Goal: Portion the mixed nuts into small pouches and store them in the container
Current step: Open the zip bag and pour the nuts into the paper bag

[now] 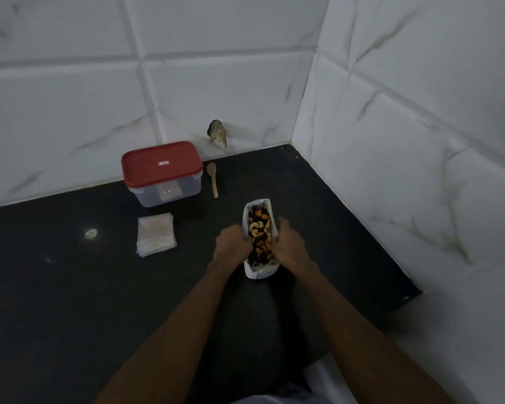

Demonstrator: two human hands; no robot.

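Mixed nuts (259, 236) are lying in a white bag (260, 274) on the counter (70, 287) — left hand (231, 244) and right hand (290, 244) are gripping its sides, each grip holding the mouth apart, presumably for scooping into pouches (155, 234) nearby.

Fingertips of the left hand (231, 243) are hidden at the rim of the bag (260, 272), and the right hand (292, 246) is blurred. The labels on the container (169, 191) are too small to read, and the dark thing on the wall (217, 135) cannot be made out.
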